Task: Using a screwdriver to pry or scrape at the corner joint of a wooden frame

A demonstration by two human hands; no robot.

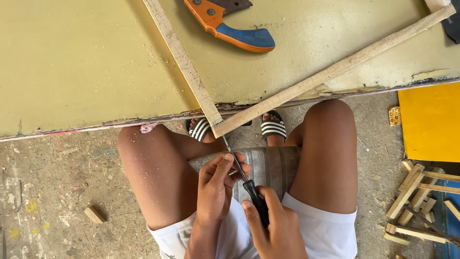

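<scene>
A bare concrete floor (57, 192) runs under an olive-painted counter (86, 62). From the head view, the right hand (275, 225) has its grip clenched on a black-handled screwdriver (244, 180), while the left hand (218, 184) pinches its shaft. The tip meets the corner joint of two pale wooden strips (218, 125), just ahead of both grips. Driving appears underway; steady downward pressure seems needed.

an informal woodworking spot: rough concrete floor (57, 192), scuffed olive-painted board (86, 62), orange-and-blue-handled handsaw (230, 24), scattered pale wood offcuts (417, 196).
</scene>
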